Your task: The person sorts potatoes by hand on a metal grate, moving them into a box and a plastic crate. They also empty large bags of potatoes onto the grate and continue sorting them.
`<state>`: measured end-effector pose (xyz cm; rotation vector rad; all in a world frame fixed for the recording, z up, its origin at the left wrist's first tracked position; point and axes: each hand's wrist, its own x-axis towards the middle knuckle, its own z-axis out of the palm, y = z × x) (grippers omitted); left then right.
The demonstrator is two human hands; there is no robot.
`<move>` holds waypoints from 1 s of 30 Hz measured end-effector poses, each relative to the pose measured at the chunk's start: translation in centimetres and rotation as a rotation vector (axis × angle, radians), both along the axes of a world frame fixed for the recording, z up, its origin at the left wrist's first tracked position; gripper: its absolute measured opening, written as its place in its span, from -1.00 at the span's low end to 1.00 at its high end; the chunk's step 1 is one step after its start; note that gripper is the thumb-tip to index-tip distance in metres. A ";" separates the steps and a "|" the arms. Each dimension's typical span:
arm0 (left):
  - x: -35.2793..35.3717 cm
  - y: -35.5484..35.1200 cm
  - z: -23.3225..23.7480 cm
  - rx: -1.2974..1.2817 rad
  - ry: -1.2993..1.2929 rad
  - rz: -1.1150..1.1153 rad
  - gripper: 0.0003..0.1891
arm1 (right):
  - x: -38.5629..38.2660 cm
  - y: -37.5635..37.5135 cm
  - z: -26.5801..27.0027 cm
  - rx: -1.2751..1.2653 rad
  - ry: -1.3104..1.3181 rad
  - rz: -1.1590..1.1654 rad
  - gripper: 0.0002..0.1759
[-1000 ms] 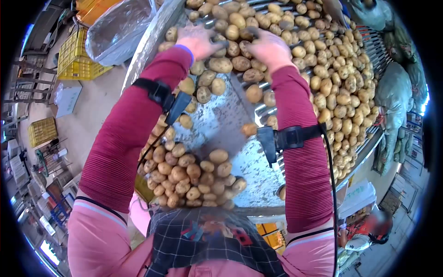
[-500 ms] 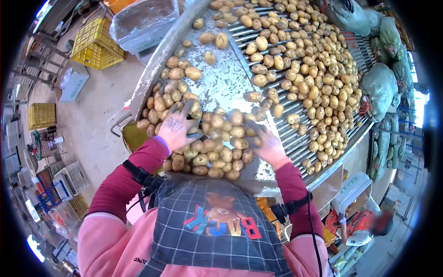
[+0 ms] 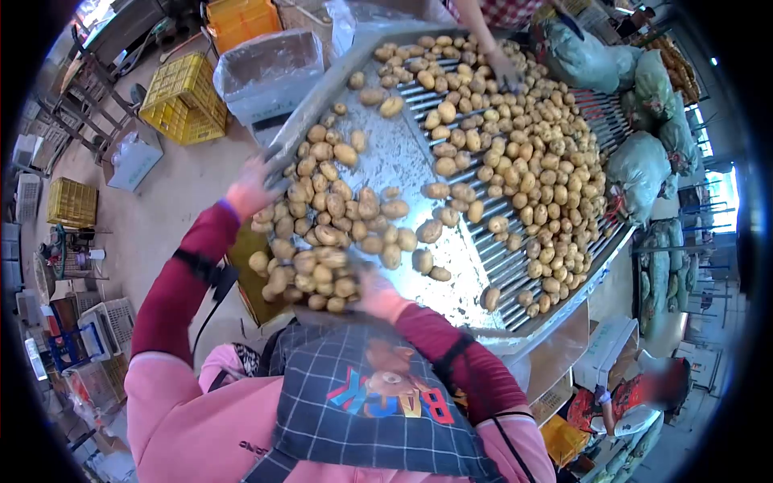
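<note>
A heap of brown potatoes [image 3: 322,241] lies on the smooth metal sheet [image 3: 394,153] of a sorting table in front of me. My left hand [image 3: 250,191] is blurred, fingers apart, at the table's left rim beside the heap, and holds nothing I can see. At the near edge of the heap, just above my apron, my right hand [image 3: 378,294] is blurred too, and its fingers cannot be made out. Many more potatoes [image 3: 531,161] cover the metal rollers to the right.
Another person's hand [image 3: 503,72] reaches onto the rollers at the far end. Yellow crates [image 3: 185,101], a bag-lined bin [image 3: 270,68] and a white box [image 3: 133,157] stand on the floor at left. Green sacks [image 3: 636,169] are stacked at right. A person [image 3: 636,402] crouches lower right.
Both hands raked potatoes from the far rollers toward me, then came off the heap. The left swung out to the table's left rim and the right drew back to the near edge.
</note>
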<state>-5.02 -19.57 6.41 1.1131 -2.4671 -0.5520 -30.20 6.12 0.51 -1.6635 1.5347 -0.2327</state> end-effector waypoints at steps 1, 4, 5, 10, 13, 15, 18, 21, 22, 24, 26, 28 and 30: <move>-2.1 -2.9 -1.0 -0.041 -0.006 -0.014 -0.46 | 1.4 -2.2 1.7 0.076 -0.009 0.064 0.30; -8.8 -8.2 -0.9 0.074 -0.146 -0.087 -0.42 | 5.0 -6.4 1.6 0.175 0.126 0.401 0.21; -10.7 -9.6 -4.0 0.055 -0.110 -0.077 -0.41 | 5.3 -6.4 2.9 0.083 0.054 0.390 0.11; -16.2 -3.3 -4.3 0.209 -0.629 -0.059 -0.42 | -1.8 -7.0 9.5 -0.094 -0.135 0.153 -0.28; -13.4 4.5 -3.9 0.255 -0.442 -0.245 -0.49 | -14.1 -8.3 9.0 -0.253 0.090 -0.318 -0.45; -11.9 8.9 -2.8 0.279 -0.502 -0.395 -0.49 | -22.3 -8.2 8.7 -0.040 0.219 -0.640 -0.36; -8.3 14.0 -4.1 0.126 -0.217 -0.436 -0.49 | -20.4 -9.6 10.2 0.216 0.503 -0.490 -0.30; -5.9 15.9 -2.4 0.100 -0.145 -0.312 -0.51 | -16.1 -5.9 2.5 -0.021 0.420 -0.368 -0.31; -5.1 16.3 -2.5 0.040 -0.117 -0.220 -0.51 | -12.7 -5.7 6.6 0.148 0.364 -0.349 -0.29; -3.1 16.5 -3.1 0.118 -0.078 0.002 -0.49 | -12.5 -4.0 8.4 0.133 0.091 -0.110 -0.17; -1.2 16.8 -3.6 0.128 0.042 0.210 -0.46 | -17.3 -3.7 8.8 0.135 0.121 -0.205 -0.25; -0.4 16.6 -1.5 0.178 -0.004 0.329 -0.42 | -26.1 -5.5 11.6 0.232 0.153 -0.599 -0.48; 1.0 16.7 -2.4 0.193 -0.032 0.403 -0.40 | -34.2 -5.4 14.8 -0.275 0.068 -1.093 -0.66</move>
